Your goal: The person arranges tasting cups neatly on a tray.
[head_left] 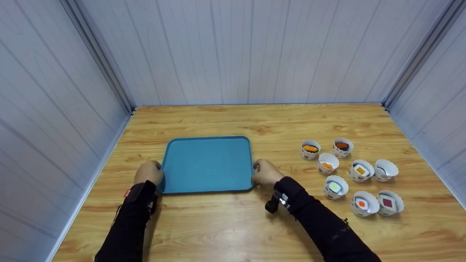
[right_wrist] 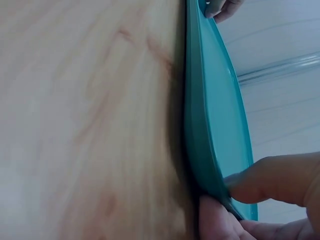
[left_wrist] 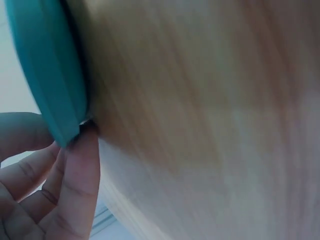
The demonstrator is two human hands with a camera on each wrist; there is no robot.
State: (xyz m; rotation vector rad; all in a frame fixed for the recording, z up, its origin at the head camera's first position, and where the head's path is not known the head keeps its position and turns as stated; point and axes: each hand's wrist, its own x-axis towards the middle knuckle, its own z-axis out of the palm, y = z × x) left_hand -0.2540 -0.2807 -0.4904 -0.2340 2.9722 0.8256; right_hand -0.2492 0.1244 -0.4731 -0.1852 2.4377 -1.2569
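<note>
A blue-green rectangular tray lies on the wooden table, left of the middle in the head view, with nothing on it. At its left edge my left hand pinches the rim; the left wrist view shows thumb and fingers on both sides of the tray's edge. My right hand grips the opposite short edge. In the right wrist view its thumb lies over the rim and a fingertip sits underneath, close to the tabletop.
To the right stand several patterned paper cups holding small sushi-like pieces, some white with coloured centres, some orange-topped. The wooden tabletop meets pale panelled walls at the back and both sides.
</note>
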